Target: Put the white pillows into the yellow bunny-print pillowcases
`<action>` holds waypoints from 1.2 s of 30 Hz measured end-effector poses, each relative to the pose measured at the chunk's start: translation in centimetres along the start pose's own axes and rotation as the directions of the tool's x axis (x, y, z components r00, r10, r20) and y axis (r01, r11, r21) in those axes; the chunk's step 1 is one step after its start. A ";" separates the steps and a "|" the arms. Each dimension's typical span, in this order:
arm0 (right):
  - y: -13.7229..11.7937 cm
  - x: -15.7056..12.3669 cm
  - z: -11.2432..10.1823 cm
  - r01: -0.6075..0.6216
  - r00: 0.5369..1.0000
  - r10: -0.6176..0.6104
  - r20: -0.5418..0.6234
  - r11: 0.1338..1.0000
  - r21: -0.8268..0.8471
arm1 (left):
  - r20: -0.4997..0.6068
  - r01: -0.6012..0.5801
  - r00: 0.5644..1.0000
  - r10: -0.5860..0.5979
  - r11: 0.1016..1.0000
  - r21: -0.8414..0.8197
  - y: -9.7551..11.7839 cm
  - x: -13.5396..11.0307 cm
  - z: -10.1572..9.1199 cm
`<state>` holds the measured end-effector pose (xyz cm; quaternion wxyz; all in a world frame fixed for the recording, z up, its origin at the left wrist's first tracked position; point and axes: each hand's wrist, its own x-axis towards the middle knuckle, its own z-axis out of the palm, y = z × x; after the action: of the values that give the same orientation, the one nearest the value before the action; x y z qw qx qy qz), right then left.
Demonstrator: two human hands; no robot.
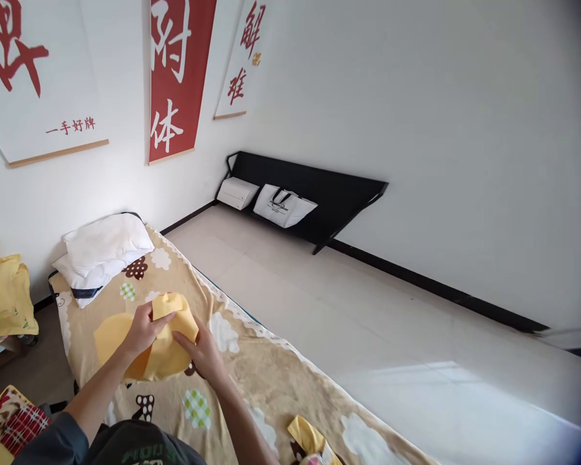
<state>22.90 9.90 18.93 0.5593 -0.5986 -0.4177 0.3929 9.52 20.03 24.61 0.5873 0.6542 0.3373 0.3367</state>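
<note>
A folded plain yellow cloth (167,352) is held up between my two hands, just over the bed. My left hand (146,330) grips its upper left part, with the thumb lying across the fabric. On the right edge, my right hand (202,352) pinches the same cloth, thumb on the near side. Most fingertips of both hands are hidden behind the fabric. Beneath lies a tan blanket (271,361) with clouds and brown and green patterned shapes, spread over the narrow bed. Two white pillows (107,242) are stacked at its head.
Yellow pillows (4,294) stand at the left. A red plaid fabric item (22,423) lies lower left. Another yellow cloth bundle (312,439) rests on the blanket near me. By the wall, a black folding cot (314,187) stands tilted, near a white bag (283,206) and a white box (237,193).
</note>
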 end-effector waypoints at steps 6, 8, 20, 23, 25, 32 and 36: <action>-1.5 1.3 -0.3 0.001 0.998 0.010 -0.063 0.986 0.169 | -0.012 0.059 0.998 -0.062 0.979 -0.197 1.4 0.3 -2.8; -1.4 1.4 -1.0 -0.020 0.994 0.044 -0.098 0.973 0.231 | 0.018 0.076 0.997 -0.074 0.962 -0.262 1.5 0.3 -2.9; 0.4 0.1 -0.9 -0.112 0.984 0.067 0.165 0.954 0.277 | -0.266 0.004 0.964 0.017 0.997 0.075 -1.9 1.8 0.2; 2.5 -0.5 -1.4 -0.097 0.973 0.047 0.225 0.972 0.216 | -0.220 0.008 0.975 0.013 0.996 0.094 -2.7 1.7 0.1; 3.7 -0.9 -2.5 -0.126 0.986 0.105 0.131 0.978 0.165 | -0.147 -0.022 0.988 0.041 0.992 0.127 -2.7 1.3 -0.1; 0.9 -0.7 -5.3 0.203 0.979 -0.198 0.051 0.970 -0.134 | 0.401 -0.187 0.915 0.028 0.913 0.362 -0.9 -0.6 1.3; -1.0 0.0 -4.2 0.237 0.940 -0.149 0.308 0.932 -0.273 | 0.494 -0.349 0.867 0.069 0.791 0.502 -0.4 -1.4 2.0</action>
<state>26.76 8.51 20.22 0.4305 -0.5714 -0.6063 0.3472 10.35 17.80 23.96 0.3810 0.8942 0.2007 0.1224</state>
